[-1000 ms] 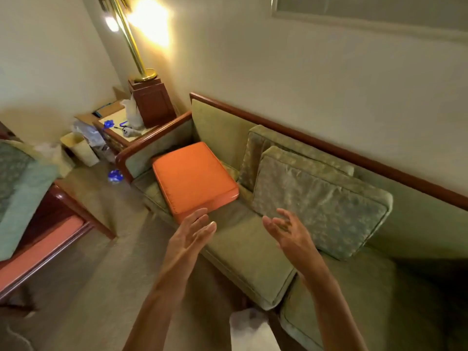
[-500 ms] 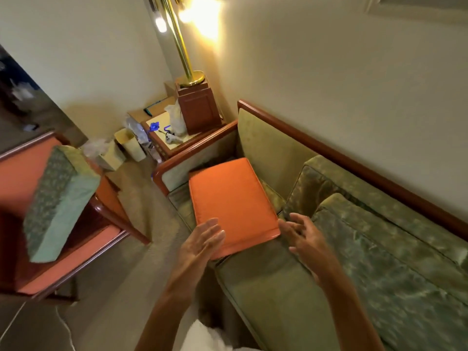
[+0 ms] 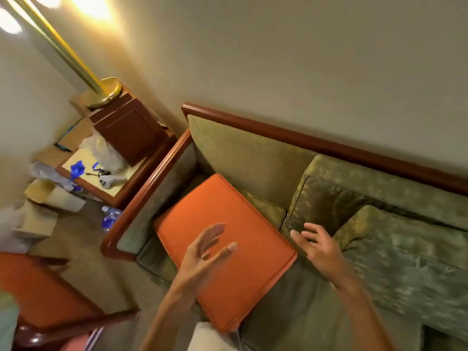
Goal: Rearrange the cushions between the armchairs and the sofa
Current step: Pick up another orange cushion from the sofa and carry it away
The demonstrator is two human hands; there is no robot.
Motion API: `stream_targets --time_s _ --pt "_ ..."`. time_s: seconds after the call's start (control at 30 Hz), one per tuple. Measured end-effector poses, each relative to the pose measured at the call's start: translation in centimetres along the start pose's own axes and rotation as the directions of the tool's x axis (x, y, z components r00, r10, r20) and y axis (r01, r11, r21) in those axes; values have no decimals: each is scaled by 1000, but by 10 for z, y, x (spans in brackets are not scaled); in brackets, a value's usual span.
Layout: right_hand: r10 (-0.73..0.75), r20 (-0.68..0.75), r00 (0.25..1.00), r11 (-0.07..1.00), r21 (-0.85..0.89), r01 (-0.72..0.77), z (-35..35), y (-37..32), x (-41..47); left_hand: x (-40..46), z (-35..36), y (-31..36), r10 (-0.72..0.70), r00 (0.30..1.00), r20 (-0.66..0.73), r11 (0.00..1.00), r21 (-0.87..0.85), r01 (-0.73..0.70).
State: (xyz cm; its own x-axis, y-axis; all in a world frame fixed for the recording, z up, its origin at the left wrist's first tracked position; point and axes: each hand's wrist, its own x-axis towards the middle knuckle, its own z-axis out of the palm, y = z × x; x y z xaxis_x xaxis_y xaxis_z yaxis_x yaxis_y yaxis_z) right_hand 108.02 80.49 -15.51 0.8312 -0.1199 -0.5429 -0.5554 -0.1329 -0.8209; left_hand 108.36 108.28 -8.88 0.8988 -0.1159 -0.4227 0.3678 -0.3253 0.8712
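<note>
A flat orange cushion (image 3: 235, 236) lies on the left end of the green sofa (image 3: 253, 158), next to its wooden armrest. My left hand (image 3: 205, 252) hovers open over the cushion's near half, fingers spread, holding nothing. My right hand (image 3: 316, 245) is open beside the cushion's right edge, above the sofa seat. Two green patterned back cushions (image 3: 415, 252) lean against the sofa back at the right, one behind the other. An armchair with an orange seat (image 3: 38, 292) stands at the lower left.
A wooden side table (image 3: 111, 181) with a lamp base box, a plastic bag and small blue items stands left of the sofa. A brass lamp pole (image 3: 65, 54) rises from it. A water bottle (image 3: 110, 217) and boxes lie on the carpet.
The view has closed in on the sofa's left end. Both hands have moved forward, the left now over the orange cushion and the right beside its edge. The cushion itself has not moved.
</note>
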Motion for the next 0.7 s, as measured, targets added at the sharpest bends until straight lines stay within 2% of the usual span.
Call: stream_targets --time_s 0.03,0.1,0.2,0.3,0.37,0.43,0.5,0.57,0.7 --pt "49 -60 997 998 -28 -50 17 4 30 42 -18 -5 -19 997 75 997 77 13" --pt "122 -62 991 987 -97 -128 41 13 67 95 -38 -15 -18 991 132 969 246 -15" --pt "200 -101 975 943 -249 -219 81 46 141 196 -55 -40 12 972 236 849 510 -134" --pt "271 -134 953 859 -414 -302 111 90 208 303 -43 -73 136 929 344 633 691 -349" --pt "324 -203 924 784 -489 -382 123 121 237 360 -21 -99 113 887 448 428 783 -451" --pt "324 -281 904 743 -516 -426 134 141 247 405 -2 -133 -1 868 496 231 845 -482" --pt "256 -354 900 718 -554 -422 145 154 245 430 8 -161 -103 856 506 87 862 -499" --pt "186 -413 892 694 -587 -416 148 158 240 440 8 -180 -65 855 514 -17 857 -516" --pt "199 -426 882 714 -553 -429 143 138 222 436 -2 -169 23 869 494 -28 870 -493"
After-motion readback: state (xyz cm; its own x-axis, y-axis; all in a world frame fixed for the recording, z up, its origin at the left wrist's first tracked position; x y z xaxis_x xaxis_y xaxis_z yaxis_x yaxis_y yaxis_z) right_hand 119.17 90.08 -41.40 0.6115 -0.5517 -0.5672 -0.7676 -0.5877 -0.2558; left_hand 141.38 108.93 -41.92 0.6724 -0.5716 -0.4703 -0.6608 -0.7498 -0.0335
